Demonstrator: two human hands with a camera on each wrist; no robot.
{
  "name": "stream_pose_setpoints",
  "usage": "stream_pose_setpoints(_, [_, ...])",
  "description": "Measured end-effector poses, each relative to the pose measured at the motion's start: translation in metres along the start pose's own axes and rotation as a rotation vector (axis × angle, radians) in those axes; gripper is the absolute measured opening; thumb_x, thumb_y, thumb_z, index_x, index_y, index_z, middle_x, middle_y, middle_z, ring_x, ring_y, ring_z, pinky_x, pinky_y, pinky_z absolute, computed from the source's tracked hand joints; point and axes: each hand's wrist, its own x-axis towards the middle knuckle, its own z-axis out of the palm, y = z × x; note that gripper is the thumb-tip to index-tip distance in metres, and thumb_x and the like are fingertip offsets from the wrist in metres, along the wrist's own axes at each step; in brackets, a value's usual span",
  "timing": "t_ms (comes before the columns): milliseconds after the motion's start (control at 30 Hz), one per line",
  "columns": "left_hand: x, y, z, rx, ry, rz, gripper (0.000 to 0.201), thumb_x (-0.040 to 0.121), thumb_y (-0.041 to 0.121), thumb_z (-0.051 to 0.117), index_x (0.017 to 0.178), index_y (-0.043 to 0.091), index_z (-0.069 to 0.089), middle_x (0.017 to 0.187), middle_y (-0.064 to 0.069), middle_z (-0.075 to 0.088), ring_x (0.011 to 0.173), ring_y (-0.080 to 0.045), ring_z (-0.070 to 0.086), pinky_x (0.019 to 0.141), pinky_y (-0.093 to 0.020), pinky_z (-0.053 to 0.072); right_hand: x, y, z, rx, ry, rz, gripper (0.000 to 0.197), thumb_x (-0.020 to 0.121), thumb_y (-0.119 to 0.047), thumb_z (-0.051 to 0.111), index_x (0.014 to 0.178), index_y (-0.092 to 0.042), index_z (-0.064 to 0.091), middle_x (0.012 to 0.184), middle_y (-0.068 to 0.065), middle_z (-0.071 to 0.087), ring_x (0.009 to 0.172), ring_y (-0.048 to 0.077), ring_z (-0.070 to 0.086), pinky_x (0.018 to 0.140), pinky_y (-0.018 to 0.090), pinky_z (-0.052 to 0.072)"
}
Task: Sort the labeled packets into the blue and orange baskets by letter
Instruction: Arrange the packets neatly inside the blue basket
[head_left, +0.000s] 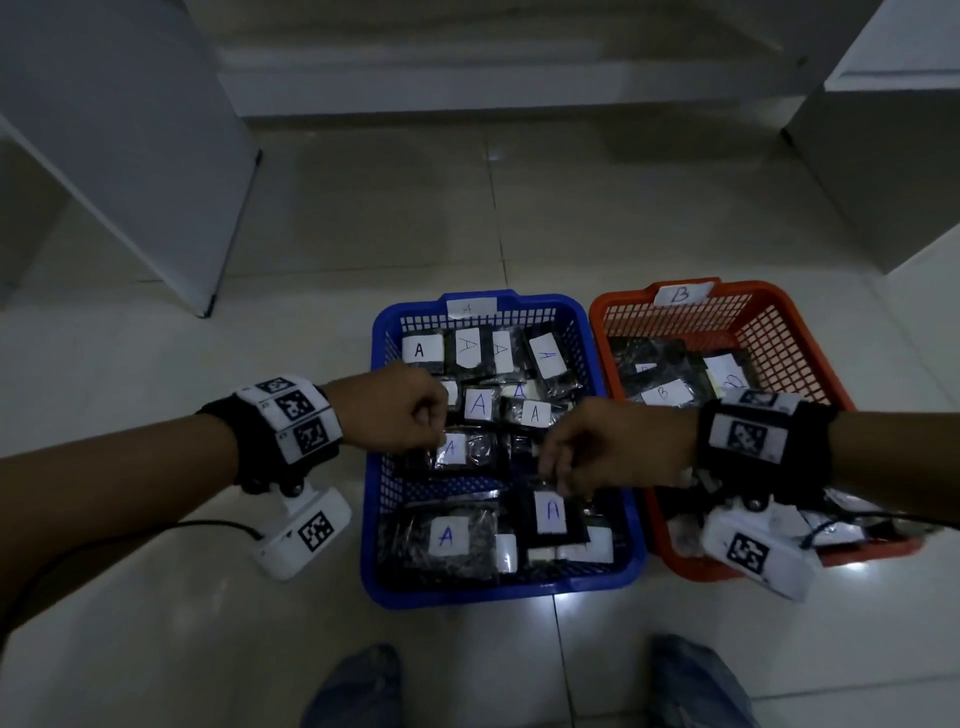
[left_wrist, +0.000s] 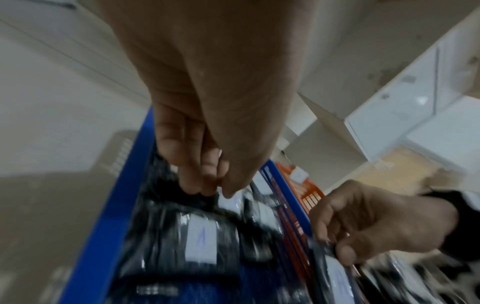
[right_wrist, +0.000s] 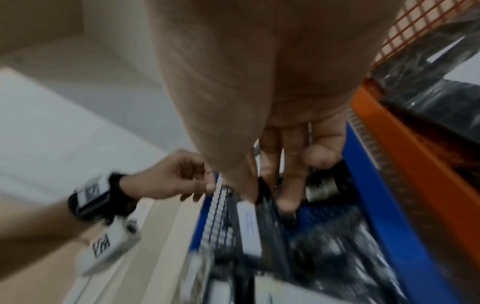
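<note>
We find both hands over the blue basket, left hand and right hand each pinching an A packet by its top edge, apparently lowering them among like-lettered packets.

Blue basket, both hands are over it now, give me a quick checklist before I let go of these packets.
1. Left hand pinches a packet marked A: ok.
2. Right hand pinches a packet marked A: ok.
3. Both packets hang over the blue basket, tagged A: ok.
4. Readable labels in the blue basket all A: ok.
5. Orange basket tagged B, readable labels B: ok; near end hidden by the wrist: cannot tell.
6. Unsorted packets left outside the baskets: cannot tell.
</note>
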Motion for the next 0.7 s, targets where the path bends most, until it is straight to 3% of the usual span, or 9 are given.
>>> stream_pose_setpoints(67, [0.0, -0.005, -0.011, -0.013, 0.076, -0.042, 0.013, 0.089, 0.028, 0.071, 0.081, 0.019, 0.067, 0.077, 0.007, 0.069, 0.068, -0.001, 0.063, 0.061, -0.015, 0.049, 0.003, 0.0, -0.013, 0.121, 0.079, 0.023, 0.014, 0.092, -0.007, 0.068, 0.106, -0.007, 0.069, 0.093, 0.008, 0.075, 0.082, 0.026, 0.073, 0.073, 0.03, 0.059])
stream_pose_setpoints(167, [-0.001, -0.01, -0.021, -0.01, 0.087, -0.071, 0.012, 0.087, 0.028, 0.074, 0.082, 0.02, 0.067, 0.073, 0.008, 0.069, 0.063, 0.001, 0.064, 0.061, -0.017, 0.051, 0.018, -0.007, -0.021, 0.153, 0.263, 0.046, 0.012, 0.095, -0.009, 0.065, 0.106, -0.009, 0.069, 0.091, 0.008, 0.075, 0.079, 0.021, 0.074, 0.059, 0.027, 0.056])
stream_pose_setpoints(267, [-0.003, -0.011, -0.019, -0.023, 0.085, -0.036, 0.011, 0.083, 0.024, 0.078, 0.084, 0.021, 0.068, 0.076, 0.008, 0.07, 0.068, -0.001, 0.065, 0.064, -0.019, 0.051, 0.045, -0.017, -0.018, 0.092, 0.34, 0.01, 0.01, 0.092, -0.006, 0.066, 0.102, -0.007, 0.07, 0.088, 0.005, 0.076, 0.078, 0.016, 0.074, 0.062, 0.028, 0.06])
stream_pose_setpoints(333, [-0.008, -0.01, -0.014, 0.061, 0.059, -0.013, 0.015, 0.082, 0.029, 0.079, 0.087, 0.024, 0.066, 0.076, 0.011, 0.068, 0.066, 0.0, 0.063, 0.061, -0.019, 0.049, 0.065, -0.024, -0.013, 0.005, 0.35, -0.008, 0.011, 0.089, -0.007, 0.072, 0.099, -0.007, 0.073, 0.086, 0.0, 0.076, 0.074, 0.011, 0.072, 0.066, 0.02, 0.058])
stream_pose_setpoints(400, [-0.013, -0.01, -0.009, 0.247, 0.039, 0.006, 0.02, 0.081, 0.041, 0.076, 0.089, 0.029, 0.062, 0.08, 0.014, 0.065, 0.067, 0.0, 0.058, 0.059, -0.021, 0.046, 0.083, -0.033, -0.005, -0.062, 0.339, -0.024, 0.011, 0.086, -0.009, 0.076, 0.097, -0.009, 0.076, 0.086, -0.003, 0.075, 0.07, 0.003, 0.068, 0.06, 0.01, 0.052])
stream_pose_setpoints(467, [-0.017, -0.009, -0.002, 0.405, 0.061, 0.053, 0.024, 0.082, 0.05, 0.071, 0.088, 0.032, 0.056, 0.083, 0.015, 0.06, 0.068, -0.003, 0.052, 0.058, -0.024, 0.042, 0.099, -0.038, 0.004, -0.103, 0.328, -0.03, 0.009, 0.084, -0.01, 0.078, 0.093, -0.012, 0.078, 0.086, -0.002, 0.077, 0.071, 0.006, 0.07, 0.065, 0.016, 0.056])
stream_pose_setpoints(567, [-0.02, -0.009, 0.005, 0.445, 0.095, 0.095, 0.027, 0.084, 0.05, 0.068, 0.082, 0.033, 0.048, 0.08, 0.015, 0.054, 0.069, -0.005, 0.047, 0.054, -0.021, 0.033, 0.112, -0.043, 0.012, -0.128, 0.34, -0.014, 0.006, 0.083, -0.012, 0.079, 0.089, -0.011, 0.078, 0.083, 0.002, 0.076, 0.069, 0.014, 0.073, 0.066, 0.029, 0.061])
stream_pose_setpoints(700, [-0.02, -0.011, 0.011, 0.486, 0.1, 0.149, 0.028, 0.087, 0.046, 0.067, 0.108, 0.031, 0.058, 0.097, 0.011, 0.066, 0.082, -0.012, 0.061, 0.063, -0.024, 0.04, 0.116, -0.049, 0.011, -0.26, 0.407, -0.036, 0.008, 0.082, -0.013, 0.079, 0.086, -0.007, 0.075, 0.086, 0.006, 0.074, 0.073, 0.015, 0.067, 0.072, 0.028, 0.057])
